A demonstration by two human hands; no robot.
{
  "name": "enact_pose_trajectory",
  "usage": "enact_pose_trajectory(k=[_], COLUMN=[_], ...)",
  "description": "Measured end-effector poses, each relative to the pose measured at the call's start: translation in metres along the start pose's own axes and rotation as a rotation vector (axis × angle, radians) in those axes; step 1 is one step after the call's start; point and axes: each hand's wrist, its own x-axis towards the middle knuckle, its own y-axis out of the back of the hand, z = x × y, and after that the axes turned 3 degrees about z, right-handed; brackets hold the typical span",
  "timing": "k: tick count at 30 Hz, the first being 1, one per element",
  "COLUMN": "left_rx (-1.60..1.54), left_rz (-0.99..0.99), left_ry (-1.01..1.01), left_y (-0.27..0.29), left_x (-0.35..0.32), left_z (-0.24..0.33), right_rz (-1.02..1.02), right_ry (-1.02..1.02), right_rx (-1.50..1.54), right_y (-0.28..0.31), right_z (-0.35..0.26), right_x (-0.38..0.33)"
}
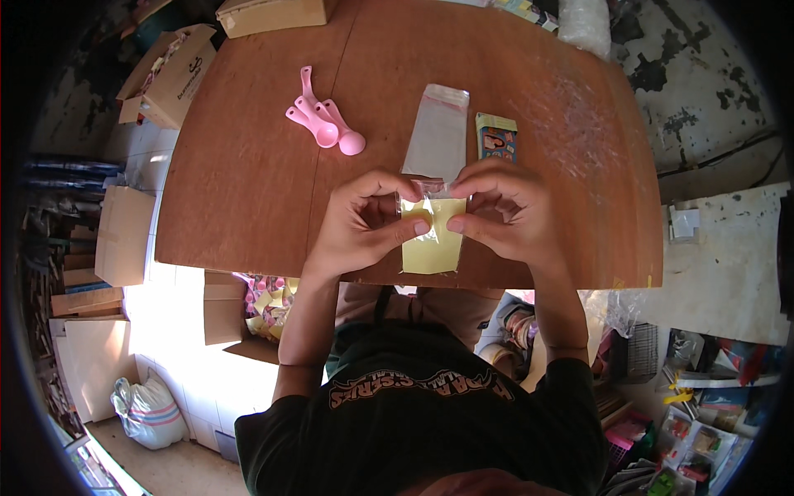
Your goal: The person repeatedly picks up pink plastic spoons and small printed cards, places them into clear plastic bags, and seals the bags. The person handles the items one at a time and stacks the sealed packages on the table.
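Between my two hands is a small clear plastic bag [436, 248] with a pale yellow card inside, held over the table's near edge. My left hand [368, 219] pinches its upper left side between thumb and fingers. On the upper right side, my right hand [506, 213] grips it the same way. Just beyond my hands lies a stack of clear plastic bags [440, 124]. A small blue and yellow card pack [497, 139] sits to the right of that stack. Farther left on the table are several pink measuring spoons [318, 122].
The brown wooden table [248, 190] spans the area before me. Loose clear plastic [579, 124] lies at its right. At the far edge stand a cardboard box [273, 15] and a plastic roll [585, 25]. Below the near left edge, an open box [227, 310] holds pink and yellow packets.
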Motion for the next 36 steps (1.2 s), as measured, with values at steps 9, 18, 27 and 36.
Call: enact_pose_trajectory(k=[9,18,27,36], left_rx=[0.436,1.409,0.248,1.192], left_rz=[-0.358,-0.295,-0.555,-0.133], left_ry=[0.200,0.807,0.587,-0.076], left_y=[0.036,0.144,0.054,-0.008], left_x=[-0.075,-0.242,-0.121,-0.011], left_z=[0.036,-0.029,0.027,-0.005], right_rz=[-0.168,-0.121,-0.103,-0.124], right_ry=[0.076,-0.113,-0.046,-0.047], right_rx=[-0.297,-0.845,-0.826,-0.899], right_y=[0.000,0.024,0.025,0.022], right_z=[0.007,0.070,0.070,0.065], right_x=[0.010,0.035,0.039,0.039])
